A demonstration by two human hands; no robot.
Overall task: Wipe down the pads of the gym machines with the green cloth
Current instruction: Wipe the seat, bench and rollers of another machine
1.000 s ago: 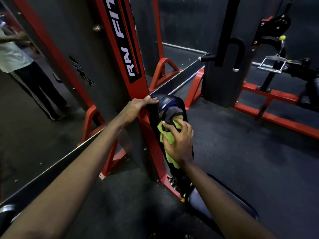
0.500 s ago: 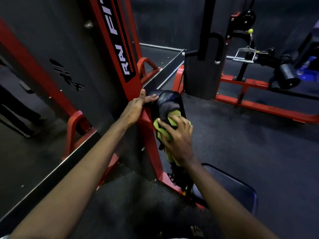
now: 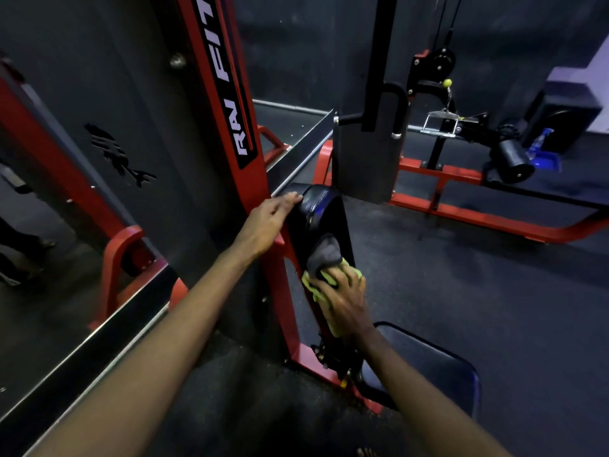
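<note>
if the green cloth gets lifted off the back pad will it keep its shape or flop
Probably flops: the crumpled green and grey cloth bunches in folds under the right hand. Likely light: one hand pins it to the upright black padded backrest.

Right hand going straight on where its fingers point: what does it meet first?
The right hand would likely meet the grey fold of the green cloth, then the back pad above; depth unclear.

White lettering "RAW FIT", top cut off, on black decal [image 3: 230, 94] of red machine upright [image 3: 250, 179]
</note>
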